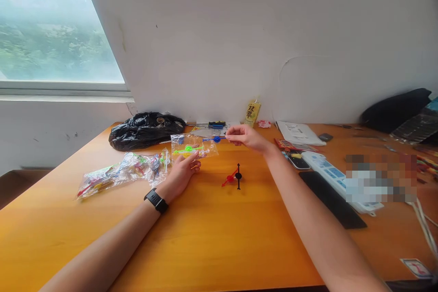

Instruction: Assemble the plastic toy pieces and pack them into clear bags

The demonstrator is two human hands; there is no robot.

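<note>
My left hand (pixel 183 171), with a black watch on the wrist, holds a small clear plastic bag (pixel 193 146) by its lower edge; green and yellow plastic sticks show inside it. My right hand (pixel 244 137) pinches one end of a blue plastic stick with a round disc (pixel 215 138), which hangs level at the bag's mouth. A red stick (pixel 228 178) and a black stick (pixel 238 175) lie crossed on the orange table (pixel 205 237), just right of my left hand.
A longer clear bag of coloured sticks (pixel 119 173) lies to the left. A black plastic bag (pixel 145 130) sits by the wall. A white power strip (pixel 328 175), a black flat slab (pixel 331 198), papers (pixel 299 133) and a screwdriver (pixel 216 124) lie to the right and behind.
</note>
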